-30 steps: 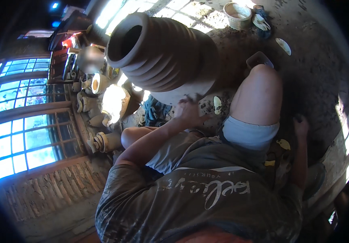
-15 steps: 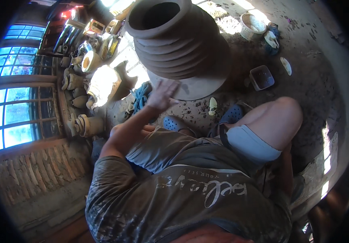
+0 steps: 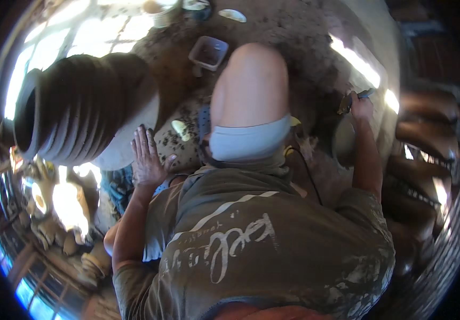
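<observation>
A large dark clay pot (image 3: 78,106) with ridged, coiled-looking walls stands on a pale round slab (image 3: 117,146) at the left. My left hand (image 3: 149,154) lies against the near edge of that slab, its fingers straight and apart, holding nothing. Far to the right, my right hand (image 3: 362,106) is closed round a small muddy tool (image 3: 344,104) with a bluish-grey strip sticking out beside it. Its exact kind is too small to tell. Below that hand, an oval grey shape (image 3: 343,141) shows on the floor, partly covered by my forearm.
Near my feet lies a pale yellow-green piece (image 3: 181,129). A square plastic tub (image 3: 208,52) stands beyond it. At the far side are a pale bucket (image 3: 163,17) and a white oval piece (image 3: 233,15). Blue cloth (image 3: 120,186) and several small pots (image 3: 95,261) are at the left.
The view has swung right, so the pot now appears at the left. My right hand, hidden before, is now reached out right with the tool. My left hand stays by the slab.
</observation>
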Demonstrator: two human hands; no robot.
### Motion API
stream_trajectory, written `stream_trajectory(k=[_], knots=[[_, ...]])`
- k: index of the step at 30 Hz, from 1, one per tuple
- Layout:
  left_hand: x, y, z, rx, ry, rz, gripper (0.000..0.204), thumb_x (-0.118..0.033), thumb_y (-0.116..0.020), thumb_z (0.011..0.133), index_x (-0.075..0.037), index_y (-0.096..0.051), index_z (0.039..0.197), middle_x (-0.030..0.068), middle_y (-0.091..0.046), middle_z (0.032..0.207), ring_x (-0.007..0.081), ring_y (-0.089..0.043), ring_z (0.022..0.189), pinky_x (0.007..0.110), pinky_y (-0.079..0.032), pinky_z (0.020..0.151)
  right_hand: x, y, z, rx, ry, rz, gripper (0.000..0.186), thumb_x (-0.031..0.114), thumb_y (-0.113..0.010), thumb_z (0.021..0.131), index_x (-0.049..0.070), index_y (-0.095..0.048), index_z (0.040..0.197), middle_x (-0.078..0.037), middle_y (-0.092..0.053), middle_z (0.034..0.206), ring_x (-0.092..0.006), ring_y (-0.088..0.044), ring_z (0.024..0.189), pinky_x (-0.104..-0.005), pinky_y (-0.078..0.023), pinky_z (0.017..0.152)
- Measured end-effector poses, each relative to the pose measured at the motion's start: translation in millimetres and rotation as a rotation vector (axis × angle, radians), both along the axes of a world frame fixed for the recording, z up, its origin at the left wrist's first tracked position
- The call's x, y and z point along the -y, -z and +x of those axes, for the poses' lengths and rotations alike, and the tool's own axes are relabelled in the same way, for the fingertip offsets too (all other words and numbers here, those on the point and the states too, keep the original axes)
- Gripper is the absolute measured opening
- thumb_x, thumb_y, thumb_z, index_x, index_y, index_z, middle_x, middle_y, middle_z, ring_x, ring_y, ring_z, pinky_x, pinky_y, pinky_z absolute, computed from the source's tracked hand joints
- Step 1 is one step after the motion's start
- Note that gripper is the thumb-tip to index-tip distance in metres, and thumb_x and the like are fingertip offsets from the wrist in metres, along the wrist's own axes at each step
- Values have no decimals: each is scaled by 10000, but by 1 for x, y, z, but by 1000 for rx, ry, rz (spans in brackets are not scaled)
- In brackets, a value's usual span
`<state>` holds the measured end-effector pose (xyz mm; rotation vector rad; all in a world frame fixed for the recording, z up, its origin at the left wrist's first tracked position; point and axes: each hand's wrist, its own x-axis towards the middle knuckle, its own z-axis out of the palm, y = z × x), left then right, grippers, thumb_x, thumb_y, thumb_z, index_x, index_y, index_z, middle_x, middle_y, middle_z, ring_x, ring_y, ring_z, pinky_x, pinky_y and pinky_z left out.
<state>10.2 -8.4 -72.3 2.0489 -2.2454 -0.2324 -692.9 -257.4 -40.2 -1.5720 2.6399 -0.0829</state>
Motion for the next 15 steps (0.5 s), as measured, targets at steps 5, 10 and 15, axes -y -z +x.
stream_trajectory(k=[5,10,15], knots=[[-10,-7,74,26,17,90,985,-558,-629,957,21,-213,1637,264,-236,1695,417,-175,1590,581,-140,1278,-58,36,-64,-95,317,208,570,571,-642,931,96,-723,1235,-239,-708,1254,-391,-684,1164,-475,-519,1001],[-74,-9,191,381,-542,253,996,-618,-573,977,87,-256,1605,310,-266,1667,433,-221,1570,525,-147,1293,-108,122,-112,-207,12,718,440,400,-472,1049,305,-591,1462,-213,-702,1299,-383,-672,1209,-479,-509,1050],[-69,-6,148,403,-193,309,1124,-721,-596,919,127,-253,1573,421,-320,1575,533,-280,1511,536,-244,1260,-128,144,-104,-363,-177,662,470,430,-521,1038,253,-595,1467,-202,-715,1279,-404,-681,1180,-472,-521,1034]])
